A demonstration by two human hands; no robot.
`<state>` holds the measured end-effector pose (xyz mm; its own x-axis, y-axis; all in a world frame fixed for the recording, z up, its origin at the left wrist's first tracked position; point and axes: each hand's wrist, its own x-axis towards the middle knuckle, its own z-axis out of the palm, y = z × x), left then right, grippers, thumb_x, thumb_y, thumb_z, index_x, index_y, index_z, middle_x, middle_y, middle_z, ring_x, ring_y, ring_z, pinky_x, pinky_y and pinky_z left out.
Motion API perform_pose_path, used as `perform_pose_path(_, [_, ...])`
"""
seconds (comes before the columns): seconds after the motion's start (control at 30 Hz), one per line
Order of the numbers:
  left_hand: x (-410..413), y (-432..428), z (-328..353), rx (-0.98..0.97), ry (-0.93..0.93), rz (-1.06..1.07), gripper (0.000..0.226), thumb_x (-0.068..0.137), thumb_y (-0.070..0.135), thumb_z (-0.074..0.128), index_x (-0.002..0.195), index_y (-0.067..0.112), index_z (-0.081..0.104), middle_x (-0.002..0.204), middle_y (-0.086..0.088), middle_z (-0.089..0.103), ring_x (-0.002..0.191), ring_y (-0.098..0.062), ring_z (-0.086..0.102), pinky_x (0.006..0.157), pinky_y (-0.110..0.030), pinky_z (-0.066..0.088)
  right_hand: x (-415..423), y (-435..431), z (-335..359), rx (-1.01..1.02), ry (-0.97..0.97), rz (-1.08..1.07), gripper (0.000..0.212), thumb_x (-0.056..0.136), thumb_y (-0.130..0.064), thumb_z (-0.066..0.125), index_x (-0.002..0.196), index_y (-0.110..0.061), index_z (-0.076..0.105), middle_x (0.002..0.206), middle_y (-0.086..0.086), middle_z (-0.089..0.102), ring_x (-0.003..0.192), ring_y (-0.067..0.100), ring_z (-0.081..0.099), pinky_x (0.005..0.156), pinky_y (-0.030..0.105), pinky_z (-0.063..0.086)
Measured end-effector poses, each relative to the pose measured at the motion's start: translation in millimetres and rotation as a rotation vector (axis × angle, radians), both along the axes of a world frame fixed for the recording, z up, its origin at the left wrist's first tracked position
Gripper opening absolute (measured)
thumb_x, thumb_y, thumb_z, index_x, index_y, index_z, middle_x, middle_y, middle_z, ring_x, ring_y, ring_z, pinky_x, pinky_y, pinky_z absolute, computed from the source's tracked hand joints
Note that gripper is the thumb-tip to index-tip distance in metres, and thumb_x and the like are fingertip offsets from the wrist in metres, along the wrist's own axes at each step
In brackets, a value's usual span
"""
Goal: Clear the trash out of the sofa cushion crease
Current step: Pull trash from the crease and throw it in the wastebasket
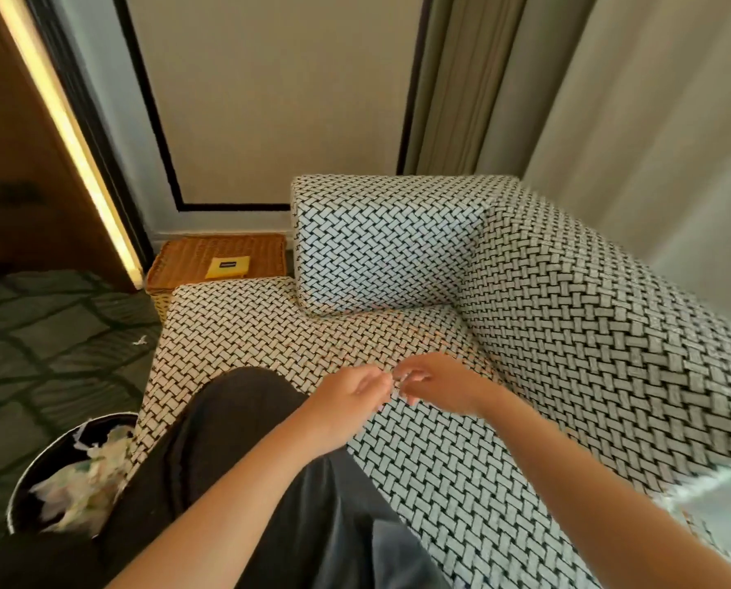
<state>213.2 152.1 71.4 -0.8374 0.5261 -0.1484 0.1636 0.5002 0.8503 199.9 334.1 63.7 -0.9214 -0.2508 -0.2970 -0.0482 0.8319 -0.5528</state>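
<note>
L hand (pixel 347 401), R hand (pixel 444 386) on scrap (pixel 399 379)

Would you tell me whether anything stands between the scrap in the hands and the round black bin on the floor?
Yes: the leg in dark trousers lies between the small pale scrap, pinched by the left hand and right hand, and the round black bin.

I saw a bin (pixel 53 448) of scraps (pixel 83 486) on the floor (pixel 57 333), left of the sofa seat (pixel 236 333). Behind the seat stood a basket (pixel 185 257) with a card (pixel 227 266) on it. A cushion (pixel 376 248) lay on the seat.
</note>
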Motion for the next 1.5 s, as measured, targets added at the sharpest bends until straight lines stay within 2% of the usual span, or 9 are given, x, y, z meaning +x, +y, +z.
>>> perform_pose_path(0.2, [14, 66, -41, 0.091, -0.200, -0.043, 0.030, 0.100, 0.032, 0.032, 0.104, 0.017, 0.058, 0.100, 0.004, 0.063, 0.088, -0.002, 0.058, 0.071, -0.010, 0.045, 60, 68, -63, -0.045, -0.021, -0.409, 0.026, 0.095, -0.017, 0.048, 0.118, -0.012, 0.058, 0.100, 0.005, 0.067, 0.067, 0.006, 0.057, 0.065, 0.020, 0.050])
perform_pose_path(0.33, [20, 91, -73, 0.141, -0.293, 0.004, 0.029, 0.099, 0.031, 0.032, 0.098, 0.017, 0.058, 0.101, -0.002, 0.064, 0.085, -0.004, 0.059, 0.074, -0.015, 0.048, 97, 96, -96, -0.041, 0.031, -0.689, 0.024, 0.093, -0.016, 0.052, 0.116, -0.013, 0.059, 0.091, 0.002, 0.066, 0.064, 0.009, 0.054, 0.059, 0.019, 0.047])
perform_pose_path(0.5, [39, 108, -112, 0.110, -0.349, 0.079, 0.028, 0.099, 0.030, 0.033, 0.091, 0.018, 0.057, 0.095, -0.002, 0.064, 0.083, -0.008, 0.061, 0.065, -0.015, 0.046, 120, 124, -118, 0.036, 0.185, -0.926, 0.035, 0.092, -0.013, 0.052, 0.127, -0.012, 0.049, 0.064, -0.002, 0.058, 0.042, 0.004, 0.041, 0.035, 0.008, 0.029])
perform_pose_path(0.67, [47, 111, -127, -0.045, -0.115, 0.024, 0.025, 0.098, 0.030, 0.036, 0.082, 0.023, 0.053, 0.085, -0.001, 0.063, 0.076, -0.009, 0.059, 0.072, -0.019, 0.048, 105, 133, -132, 0.187, 0.168, -1.004, 0.020, 0.095, -0.020, 0.047, 0.113, -0.014, 0.053, 0.080, 0.000, 0.060, 0.061, 0.012, 0.055, 0.050, 0.020, 0.042])
perform_pose_path(0.83, [45, 109, -130, 0.001, -0.151, 0.031, 0.026, 0.098, 0.028, 0.036, 0.086, 0.016, 0.056, 0.081, 0.003, 0.061, 0.075, 0.001, 0.056, 0.079, -0.021, 0.048, 84, 130, -134, 0.264, 0.070, -1.067, 0.024, 0.098, -0.026, 0.040, 0.105, -0.013, 0.059, 0.085, 0.003, 0.063, 0.073, 0.018, 0.061, 0.062, 0.031, 0.053])
perform_pose_path(1.03, [46, 107, -130, 0.027, -0.172, 0.027, 0.027, 0.098, 0.026, 0.037, 0.086, 0.013, 0.057, 0.083, -0.007, 0.063, 0.076, -0.010, 0.059, 0.084, -0.029, 0.051, 66, 124, -129, 0.346, 0.025, -1.174, 0.022, 0.097, -0.014, 0.041, 0.104, -0.009, 0.061, 0.089, 0.006, 0.061, 0.076, 0.018, 0.055, 0.060, 0.027, 0.043])
perform_pose_path(1.23, [48, 103, -128, 0.059, -0.209, 0.057, 0.023, 0.098, 0.028, 0.037, 0.089, 0.019, 0.056, 0.086, -0.001, 0.064, 0.078, -0.012, 0.061, 0.075, -0.023, 0.051, 90, 111, -142, 0.153, 0.344, -1.155, 0.024, 0.097, -0.019, 0.041, 0.099, -0.008, 0.063, 0.077, 0.007, 0.064, 0.062, 0.018, 0.053, 0.054, 0.019, 0.037])
perform_pose_path(1.33, [48, 104, -124, 0.078, -0.266, 0.065, 0.026, 0.099, 0.029, 0.035, 0.092, 0.017, 0.057, 0.088, -0.001, 0.065, 0.078, -0.010, 0.063, 0.067, -0.019, 0.048, 106, 98, -146, 0.002, 0.489, -1.150, 0.021, 0.095, -0.015, 0.047, 0.093, -0.007, 0.066, 0.093, 0.007, 0.068, 0.069, 0.014, 0.057, 0.053, 0.016, 0.036])
perform_pose_path(1.5, [48, 106, -117, 0.140, -0.424, 0.036, 0.032, 0.100, 0.030, 0.033, 0.109, 0.010, 0.056, 0.094, -0.002, 0.065, 0.080, -0.010, 0.064, 0.065, -0.017, 0.047, 119, 71, -144, -0.086, 0.594, -0.990, 0.017, 0.091, -0.012, 0.055, 0.083, -0.002, 0.066, 0.098, 0.001, 0.047, 0.074, 0.003, 0.045, 0.061, 0.015, 0.043])
